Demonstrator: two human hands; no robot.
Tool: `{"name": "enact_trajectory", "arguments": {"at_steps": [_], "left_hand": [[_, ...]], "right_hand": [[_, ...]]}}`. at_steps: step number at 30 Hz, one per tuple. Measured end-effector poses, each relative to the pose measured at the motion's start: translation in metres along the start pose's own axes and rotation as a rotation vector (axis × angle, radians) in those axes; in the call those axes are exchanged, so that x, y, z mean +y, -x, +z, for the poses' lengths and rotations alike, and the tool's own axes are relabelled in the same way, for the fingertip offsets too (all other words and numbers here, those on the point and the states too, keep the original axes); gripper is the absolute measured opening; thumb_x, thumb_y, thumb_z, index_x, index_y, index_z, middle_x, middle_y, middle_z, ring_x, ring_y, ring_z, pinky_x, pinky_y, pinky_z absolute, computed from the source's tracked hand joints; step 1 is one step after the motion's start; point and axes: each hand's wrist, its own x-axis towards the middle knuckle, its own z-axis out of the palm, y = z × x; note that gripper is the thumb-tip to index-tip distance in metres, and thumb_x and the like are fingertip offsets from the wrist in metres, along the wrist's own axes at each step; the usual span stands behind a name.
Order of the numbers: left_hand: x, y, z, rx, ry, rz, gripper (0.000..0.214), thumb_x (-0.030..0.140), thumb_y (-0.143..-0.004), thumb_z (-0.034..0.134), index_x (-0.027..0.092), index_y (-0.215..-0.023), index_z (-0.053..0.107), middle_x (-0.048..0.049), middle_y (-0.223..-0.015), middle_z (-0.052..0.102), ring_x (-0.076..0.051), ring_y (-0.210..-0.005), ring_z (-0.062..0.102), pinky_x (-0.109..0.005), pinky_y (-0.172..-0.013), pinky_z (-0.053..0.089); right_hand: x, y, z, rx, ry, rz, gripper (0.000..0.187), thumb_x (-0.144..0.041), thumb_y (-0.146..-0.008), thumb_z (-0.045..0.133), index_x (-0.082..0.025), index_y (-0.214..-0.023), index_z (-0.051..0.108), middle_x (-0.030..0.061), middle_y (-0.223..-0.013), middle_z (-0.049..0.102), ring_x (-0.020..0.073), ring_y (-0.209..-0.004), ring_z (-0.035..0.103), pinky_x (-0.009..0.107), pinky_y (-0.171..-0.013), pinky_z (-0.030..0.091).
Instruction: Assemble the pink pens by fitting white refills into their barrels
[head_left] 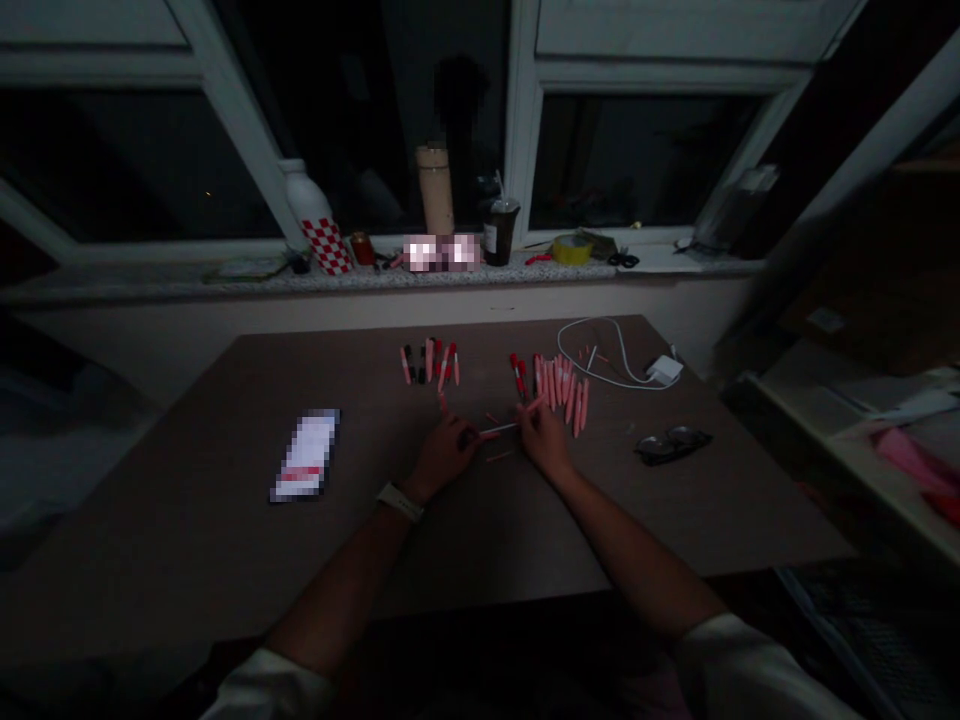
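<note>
A brown table (187,500) is set beneath a speckled stone window sill (150,285). Loose pink markers (561,390) are laid close ahead of the hands. A pink marker barrel (531,406) is pinched by the right hand (544,442), and a thin pale rod (499,429) is extended toward the curled left hand (442,458), whose grip cannot be told. Small pink pieces (499,455) are scattered just below.

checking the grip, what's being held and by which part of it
A thin pale rod, held at one end by the left hand, the other by the right hand.
</note>
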Motion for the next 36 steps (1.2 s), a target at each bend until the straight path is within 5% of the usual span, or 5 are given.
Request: {"name": "enact_trajectory", "arguments": {"at_steps": [19,26,31,36], "left_hand": [[-0.005,0.003,0.003,0.042,0.037,0.027,0.006,0.022,-0.085,0.062,0.017,-0.087,0.065,-0.0054,-0.091,0.059,-0.02,-0.085,0.058,-0.033,-0.078,0.048],[0.006,0.012,0.0,0.024,0.102,0.107,0.019,0.038,-0.087,0.064,0.019,-0.09,0.065,-0.0055,-0.094,0.06,-0.019,-0.086,0.059,-0.033,-0.08,0.048],[0.025,0.027,0.007,-0.069,0.086,0.309,0.028,0.043,-0.077,0.075,0.021,-0.089,0.064,-0.0077,-0.104,0.062,-0.026,-0.114,0.055,-0.039,-0.098,0.043],[0.029,0.031,0.015,-0.083,0.021,0.294,0.02,0.028,-0.078,0.073,0.021,-0.092,0.061,-0.0094,-0.114,0.061,-0.028,-0.121,0.051,-0.042,-0.101,0.041]], "right_hand": [[0.013,0.002,-0.012,0.002,0.062,-0.143,0.04,-0.054,-0.089,0.049,-0.017,-0.082,0.062,0.0044,-0.073,0.067,0.0172,-0.065,0.059,0.025,-0.062,0.042],[0.02,0.0,-0.012,-0.049,0.192,-0.213,0.039,-0.052,-0.088,0.051,-0.016,-0.088,0.068,0.009,-0.082,0.07,0.0216,-0.073,0.062,0.029,-0.067,0.044],[0.022,-0.001,-0.008,-0.051,0.243,-0.222,0.04,-0.052,-0.087,0.052,-0.016,-0.091,0.069,0.0091,-0.081,0.07,0.0219,-0.071,0.062,0.029,-0.066,0.044],[0.019,-0.002,-0.01,-0.06,0.271,-0.219,0.039,-0.052,-0.087,0.053,-0.016,-0.088,0.069,0.0085,-0.079,0.07,0.0216,-0.07,0.061,0.03,-0.065,0.044]]}}
